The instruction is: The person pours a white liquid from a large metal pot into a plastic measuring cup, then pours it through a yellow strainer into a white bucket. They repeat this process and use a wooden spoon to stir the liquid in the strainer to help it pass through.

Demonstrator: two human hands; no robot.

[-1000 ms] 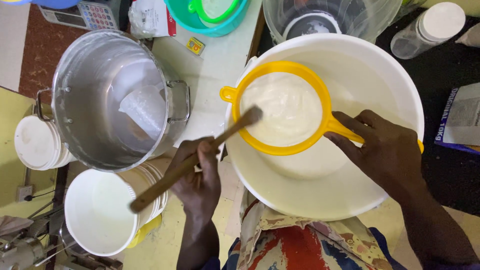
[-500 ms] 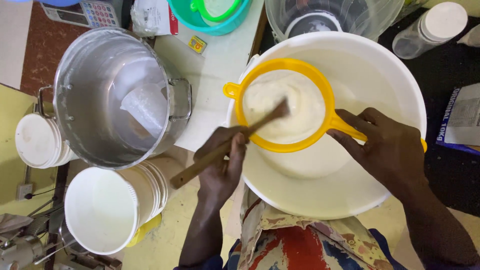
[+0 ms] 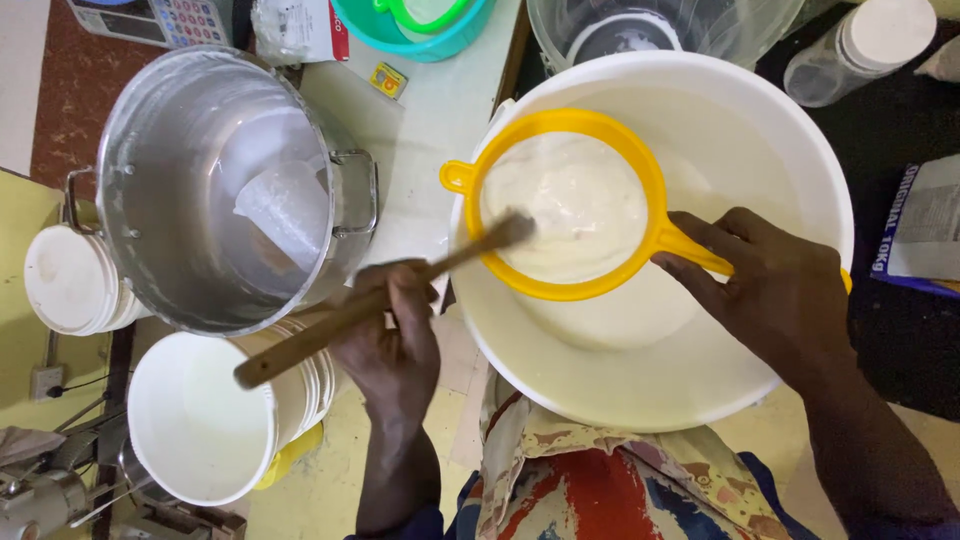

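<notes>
A yellow sieve (image 3: 640, 170) full of thick white paste (image 3: 570, 205) sits over a large white bowl (image 3: 800, 150). My right hand (image 3: 775, 290) grips the sieve's handle on the right side. My left hand (image 3: 395, 335) holds a wooden stirring stick (image 3: 330, 325), whose far end rests in the paste at the sieve's left side. The bowl holds pale strained liquid under the sieve.
A big metal pot (image 3: 190, 120) with a clear plastic cup (image 3: 285, 210) inside stands at left. Below it are stacked white buckets (image 3: 195, 420) and a white lid (image 3: 65, 280). A teal basin (image 3: 420, 30), a clear bowl (image 3: 640, 30) and a capped jar (image 3: 860, 45) line the back.
The stick's tip swung right across the paste and has come back to the sieve's left side. My left hand followed it. My right hand stayed on the handle.
</notes>
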